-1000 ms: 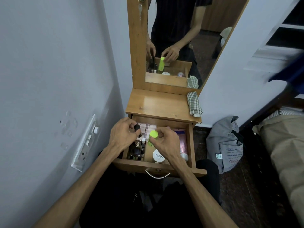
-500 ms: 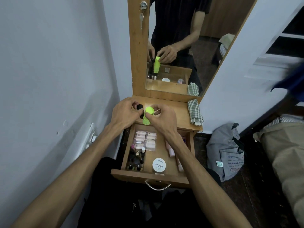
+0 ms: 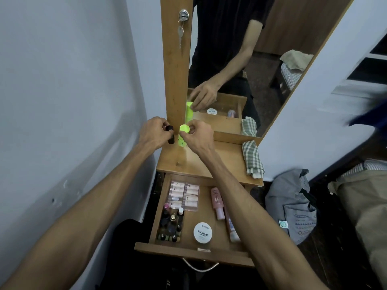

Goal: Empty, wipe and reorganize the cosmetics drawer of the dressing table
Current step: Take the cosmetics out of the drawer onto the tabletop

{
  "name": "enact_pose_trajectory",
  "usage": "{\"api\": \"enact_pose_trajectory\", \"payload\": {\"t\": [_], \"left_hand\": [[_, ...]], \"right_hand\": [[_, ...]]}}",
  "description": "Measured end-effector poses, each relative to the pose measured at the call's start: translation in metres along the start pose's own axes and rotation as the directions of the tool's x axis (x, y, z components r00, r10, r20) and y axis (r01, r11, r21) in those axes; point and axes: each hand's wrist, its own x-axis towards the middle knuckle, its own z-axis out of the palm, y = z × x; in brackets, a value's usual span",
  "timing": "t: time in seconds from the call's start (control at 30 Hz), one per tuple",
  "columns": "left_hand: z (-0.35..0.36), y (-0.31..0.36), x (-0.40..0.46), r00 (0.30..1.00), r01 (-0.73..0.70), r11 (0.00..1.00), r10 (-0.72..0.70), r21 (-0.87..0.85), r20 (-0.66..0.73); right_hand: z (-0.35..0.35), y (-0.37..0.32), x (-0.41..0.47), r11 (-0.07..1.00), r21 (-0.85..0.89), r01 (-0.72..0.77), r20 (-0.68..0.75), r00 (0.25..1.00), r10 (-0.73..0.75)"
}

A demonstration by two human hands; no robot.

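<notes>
The wooden drawer [image 3: 189, 251] of the dressing table stands pulled out below the tabletop [image 3: 226, 160]. Inside lie a pack of pale pink tubes [image 3: 184, 195], a cluster of small dark bottles [image 3: 170, 227], a white nail polish remover jar [image 3: 202, 232] and pink tubes [image 3: 217, 203] along the right side. My left hand [image 3: 151, 132] grips a small black bottle [image 3: 170, 135] at the tabletop's back left corner. Beside it my right hand [image 3: 199, 135] pinches a neon green bottle [image 3: 183, 135] standing upright there.
A checked cloth [image 3: 252, 158] lies on the tabletop's right side against the mirror [image 3: 251, 59]. A key hangs in the lock [image 3: 183, 15] of the wooden frame. A grey bag [image 3: 293, 204] sits on the floor at right. The wall runs close along the left.
Both hands carried the black bottle and the green bottle up out of the drawer and back to the tabletop's rear left corner, by the mirror frame.
</notes>
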Motion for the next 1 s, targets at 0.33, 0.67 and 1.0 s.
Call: {"api": "enact_pose_trajectory", "payload": {"t": [0.33,0.67,1.0], "left_hand": [[0.014,-0.010,0.033,1.000,0.007,0.999,-0.007,0.041,0.014],[0.025,-0.016,0.037,0.999,0.038,0.999,-0.038,-0.003,-0.028],[0.026,-0.020,0.022,0.995,0.101,0.995,-0.101,-0.009,0.027]], "right_hand": [[0.024,-0.002,0.027,1.000,0.011,-0.003,-0.001,1.000,0.003],[0.039,0.006,0.029,1.000,-0.002,0.003,-0.044,0.999,-0.003],[0.031,0.013,0.008,0.998,0.053,-0.043,0.016,0.999,0.042]]}}
